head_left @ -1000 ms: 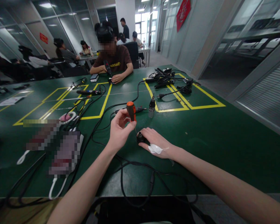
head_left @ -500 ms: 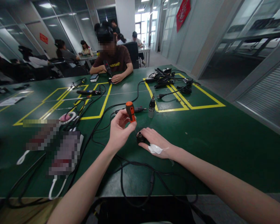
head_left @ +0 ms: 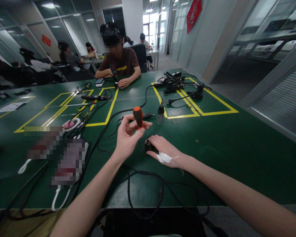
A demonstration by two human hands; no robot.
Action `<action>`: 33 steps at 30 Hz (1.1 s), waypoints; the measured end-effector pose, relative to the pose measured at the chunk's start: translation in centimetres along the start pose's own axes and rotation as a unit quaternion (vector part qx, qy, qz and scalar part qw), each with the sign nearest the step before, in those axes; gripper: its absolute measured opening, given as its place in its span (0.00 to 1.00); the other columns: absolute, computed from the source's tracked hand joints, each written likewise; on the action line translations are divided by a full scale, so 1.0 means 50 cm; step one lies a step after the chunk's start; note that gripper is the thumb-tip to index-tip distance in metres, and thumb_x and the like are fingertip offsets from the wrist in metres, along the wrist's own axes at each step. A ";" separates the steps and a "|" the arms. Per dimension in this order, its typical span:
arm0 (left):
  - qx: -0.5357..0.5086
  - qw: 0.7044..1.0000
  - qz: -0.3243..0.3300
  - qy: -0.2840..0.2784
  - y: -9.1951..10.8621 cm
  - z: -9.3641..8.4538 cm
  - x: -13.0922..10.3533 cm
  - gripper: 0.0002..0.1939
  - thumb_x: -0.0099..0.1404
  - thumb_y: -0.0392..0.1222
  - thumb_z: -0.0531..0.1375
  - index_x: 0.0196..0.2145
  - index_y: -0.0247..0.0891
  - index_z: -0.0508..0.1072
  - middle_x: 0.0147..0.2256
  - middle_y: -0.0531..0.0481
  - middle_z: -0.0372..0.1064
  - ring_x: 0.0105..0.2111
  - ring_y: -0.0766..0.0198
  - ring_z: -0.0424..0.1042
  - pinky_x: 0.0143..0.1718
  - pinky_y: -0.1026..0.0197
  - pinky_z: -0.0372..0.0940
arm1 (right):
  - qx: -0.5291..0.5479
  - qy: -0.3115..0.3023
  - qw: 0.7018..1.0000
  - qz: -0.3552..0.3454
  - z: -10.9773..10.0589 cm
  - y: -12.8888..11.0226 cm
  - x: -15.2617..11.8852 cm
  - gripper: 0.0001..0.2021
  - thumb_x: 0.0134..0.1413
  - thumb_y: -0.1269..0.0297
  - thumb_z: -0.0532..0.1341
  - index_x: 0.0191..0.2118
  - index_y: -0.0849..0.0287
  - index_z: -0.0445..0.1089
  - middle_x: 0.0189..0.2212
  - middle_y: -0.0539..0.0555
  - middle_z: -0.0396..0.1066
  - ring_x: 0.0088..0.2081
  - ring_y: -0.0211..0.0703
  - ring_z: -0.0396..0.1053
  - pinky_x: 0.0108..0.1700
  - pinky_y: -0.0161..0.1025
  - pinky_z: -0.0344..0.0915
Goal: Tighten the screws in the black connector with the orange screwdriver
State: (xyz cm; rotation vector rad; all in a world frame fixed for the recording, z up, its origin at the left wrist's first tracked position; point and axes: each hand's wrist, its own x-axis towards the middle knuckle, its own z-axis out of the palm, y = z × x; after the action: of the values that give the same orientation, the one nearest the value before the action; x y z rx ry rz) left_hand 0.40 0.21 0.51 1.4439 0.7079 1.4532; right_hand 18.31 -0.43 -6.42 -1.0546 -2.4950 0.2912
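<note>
The left hand (head_left: 127, 138) grips a screwdriver (head_left: 138, 117) by its orange handle, fingers closed around it, the handle upright above the bench (head_left: 236, 148). The thin shaft runs down toward a small black part (head_left: 147, 144), but the tip is too fine to tell whether it sits in a screw. The right hand (head_left: 166, 149) lies flat and half closed over that part, thumb and fingers pinning it to the bench just right of the left hand. A white patch (head_left: 163, 157) sits on the back of the right hand.

The likeliest trouble is a slip. The part is small and round, held only by fingertip pressure, so a turn of the screwdriver could roll it or spin it out from under the hand. If the tip jumps off, it lands near the right thumb, which lies close beside the shaft; a jab there is possible.

Black cables (head_left: 138, 184) loop across the near bench under both forearms. A forearm dragging on one could tug whatever it is joined to and jog the part. A second tool (head_left: 160, 112) stands just beyond the hands, with another tool lying to its left; a wide elbow move could knock the standing one over.

On the far side a person (head_left: 119, 62) works with their own tool, well apart.
</note>
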 end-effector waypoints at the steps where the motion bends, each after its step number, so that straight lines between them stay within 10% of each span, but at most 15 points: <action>1: 0.001 1.000 -0.003 -0.002 0.000 0.000 0.000 0.16 0.59 0.40 0.69 0.40 0.42 0.66 0.37 0.47 0.83 0.38 0.58 0.81 0.46 0.53 0.73 | -0.001 0.000 1.000 0.001 -0.001 -0.001 0.000 0.10 0.67 0.60 0.62 0.48 0.60 0.68 0.45 0.63 0.72 0.45 0.56 0.70 0.47 0.52 0.67; 16: 0.068 0.997 0.009 0.044 -0.005 -0.005 0.001 0.12 0.55 0.39 0.69 0.38 0.39 0.78 0.39 0.49 0.77 0.37 0.62 0.73 0.42 0.59 0.68 | 0.005 -0.010 1.000 0.001 -0.004 -0.001 0.000 0.09 0.68 0.60 0.61 0.47 0.60 0.68 0.44 0.62 0.72 0.44 0.55 0.69 0.47 0.51 0.67; 33: 0.024 1.000 0.000 0.016 -0.003 -0.003 -0.003 0.14 0.59 0.37 0.69 0.41 0.40 0.69 0.36 0.48 0.81 0.40 0.58 0.80 0.46 0.56 0.69 | -0.004 -0.005 1.000 0.003 -0.002 -0.001 0.000 0.10 0.68 0.60 0.62 0.48 0.60 0.68 0.44 0.62 0.72 0.45 0.55 0.70 0.47 0.51 0.67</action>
State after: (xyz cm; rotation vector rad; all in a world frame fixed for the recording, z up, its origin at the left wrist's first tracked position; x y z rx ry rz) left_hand 0.28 0.17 0.28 1.4607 0.7669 1.4710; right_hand 18.29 -0.47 -6.31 -1.0664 -2.5033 0.2899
